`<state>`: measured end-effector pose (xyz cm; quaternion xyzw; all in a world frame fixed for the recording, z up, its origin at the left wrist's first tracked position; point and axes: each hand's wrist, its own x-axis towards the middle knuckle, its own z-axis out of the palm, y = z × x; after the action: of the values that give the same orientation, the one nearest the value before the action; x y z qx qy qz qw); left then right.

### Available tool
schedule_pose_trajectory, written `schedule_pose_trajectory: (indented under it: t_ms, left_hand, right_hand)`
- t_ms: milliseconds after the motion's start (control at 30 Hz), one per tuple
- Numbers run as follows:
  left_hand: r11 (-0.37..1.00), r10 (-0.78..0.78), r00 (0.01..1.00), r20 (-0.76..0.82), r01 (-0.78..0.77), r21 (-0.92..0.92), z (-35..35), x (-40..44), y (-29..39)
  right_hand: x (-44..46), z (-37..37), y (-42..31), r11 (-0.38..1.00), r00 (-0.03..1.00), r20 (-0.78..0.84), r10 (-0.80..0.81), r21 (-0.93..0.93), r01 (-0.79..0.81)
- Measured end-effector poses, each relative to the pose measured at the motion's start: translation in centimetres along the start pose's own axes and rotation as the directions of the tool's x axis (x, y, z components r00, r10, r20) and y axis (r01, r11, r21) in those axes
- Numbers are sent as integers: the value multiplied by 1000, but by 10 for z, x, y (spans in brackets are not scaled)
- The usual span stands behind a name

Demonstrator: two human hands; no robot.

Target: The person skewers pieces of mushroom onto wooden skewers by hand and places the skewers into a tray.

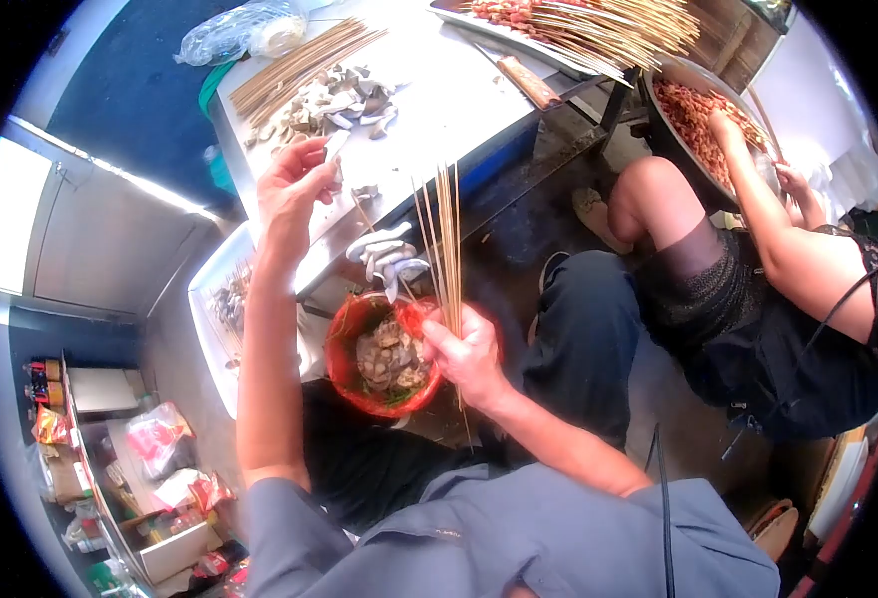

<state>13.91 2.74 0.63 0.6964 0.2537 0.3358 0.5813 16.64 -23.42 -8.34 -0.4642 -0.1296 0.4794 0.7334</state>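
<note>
My right hand [471, 361] is closed round a bundle of thin wooden skewers [449, 239] that point upward. Several pale mushroom slices [391, 257] are threaded on a skewer near that hand's fingers. Over the table edge, my left hand [301, 177] pinches a whitish mushroom piece [335, 146] between thumb and fingers. A heap of cut grey-and-white mushrooms [344, 102] lies on the white table just beyond it. Below my right hand stands a red bucket [336, 349] holding brownish scraps, partly hidden by the hand.
Loose skewers [299, 68] lie on the white table [439, 100]. A knife with a wooden handle [528, 84] rests near a tray of skewered meat [598, 35]. At right, another person's hands work at a large bowl of meat [693, 110]. A white bin [211, 329] with mushroom skewers stands left.
</note>
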Motion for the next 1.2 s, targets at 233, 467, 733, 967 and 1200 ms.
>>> schedule_pose_trajectory:
  t_ms: [233,467,733,967,1200]
  left_hand:
    - [978,-106,993,58,114,-173,-5,-34,3]
    - [970,-132,990,42,138,-200,-5,-45,-4]
    - [990,15,1000,7,-14,-139,3,-47,-15]
    - [988,28,999,-16,-30,-151,19,-57,-8]
    - [885,-34,998,45,52,-463,16,-58,-6]
  right_hand:
    - [-1,1,3,1000,1000,5,-8,-1,8]
    - [-1,2,6,1000,1000,9,8,-14,-8]
    - [0,2,9,1000,1000,20,2,-24,-1]
    - [0,1,6,1000,1000,10,-17,-19,17]
    - [-1,2,3,1000,1000,17,-18,-22,18]
